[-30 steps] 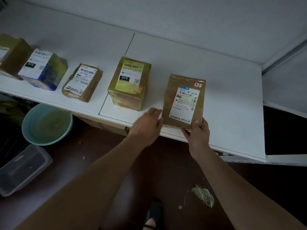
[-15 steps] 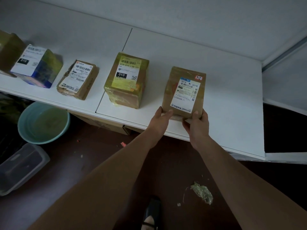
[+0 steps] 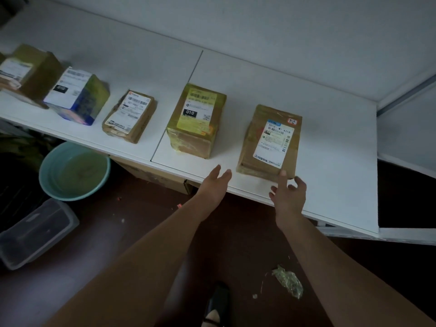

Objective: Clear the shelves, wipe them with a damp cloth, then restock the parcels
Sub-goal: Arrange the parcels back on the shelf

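Both hands are hanging at the front edge of the shelf (image 3: 330, 161) with fingers loose and holding nothing: the right hand (image 3: 289, 195) is hovering just below the near right corner of the brown parcel (image 3: 271, 142), one fingertip touching or all but touching that corner, while the left hand (image 3: 215, 185) is lying flat and open to the left of it, clear of the cardboard. That parcel is sitting flat on the white shelf, label up and readable from the front, near the right end of the row, probably so its code can be checked at a glance. To its left, a gap apart, the yellow-taped parcel (image 3: 197, 121) is resting the same way with its "010" sticker facing up, then a smaller crumpled parcel (image 3: 129, 116), a blue-and-white box (image 3: 77, 96) and a tan box (image 3: 28, 72) at the far left, all spaced out in one line near the front edge, which suggests restocking is well along. The open stretch of shelf on the right looks like room for more. Below the shelf, a teal basin (image 3: 74, 171) of cloudy water is standing on the dark floor (image 3: 118, 232), presumably for wetting the cloth, with a clear plastic tub (image 3: 33, 232) beside it. A crumpled scrap of wrapping (image 3: 289, 280) is lying on the floor near the person's shoe (image 3: 215, 303).
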A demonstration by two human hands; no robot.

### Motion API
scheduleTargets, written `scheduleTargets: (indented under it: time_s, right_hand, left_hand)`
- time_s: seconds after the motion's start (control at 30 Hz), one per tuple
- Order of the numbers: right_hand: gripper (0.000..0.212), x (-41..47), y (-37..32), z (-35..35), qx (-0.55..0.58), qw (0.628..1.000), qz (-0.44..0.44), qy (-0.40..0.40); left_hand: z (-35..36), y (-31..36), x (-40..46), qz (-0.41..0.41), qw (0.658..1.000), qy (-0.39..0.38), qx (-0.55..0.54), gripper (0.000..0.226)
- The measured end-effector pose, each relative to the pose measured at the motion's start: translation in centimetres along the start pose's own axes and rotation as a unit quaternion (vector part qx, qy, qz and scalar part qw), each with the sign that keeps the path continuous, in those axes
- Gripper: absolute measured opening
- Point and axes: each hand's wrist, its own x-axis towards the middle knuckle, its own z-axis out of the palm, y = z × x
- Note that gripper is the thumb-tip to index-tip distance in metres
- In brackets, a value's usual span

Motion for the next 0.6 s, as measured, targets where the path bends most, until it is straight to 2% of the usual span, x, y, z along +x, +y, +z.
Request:
scheduleTargets:
  time_s: [0.07,0.13,0.23,0.33,0.5,0.6]
  right_hand:
    - [0.051,-2.2,0.8,0.5,-0.008,1.0,0.005,0.022]
    - [0.035,-5.0,1.6,1.3,-0.022,0.999,0.026,-0.002]
    - [0.009,-10.0,2.5,3.6,-0.042,0.991,0.063,-0.108]
    - [0.011,-15.2,3.1,7.1,-0.096,0.974,0.056,-0.199]
    - [0.035,-24.2,3.7,14.1,-0.131,0.947,0.046,-0.291]
    - [0.033,-30.3,4.5,19.0,-0.145,0.931,0.039,-0.333]
  left_hand:
    - [-2.2,-0.9,-1.1,0.006,1.0,0.021,0.015,0.021]
    - [-4.9,-2.1,-2.4,0.013,0.998,0.061,0.015,0.03]
    - [-10.1,-3.9,-4.4,0.024,0.992,0.119,-0.023,0.025]
    - [-16.1,-5.7,-6.7,0.031,0.981,0.177,-0.079,0.012]
    - [-25.6,-8.5,-10.6,0.033,0.948,0.264,-0.175,0.027]
    - [-32.5,-10.9,-12.9,0.048,0.922,0.323,-0.208,0.031]
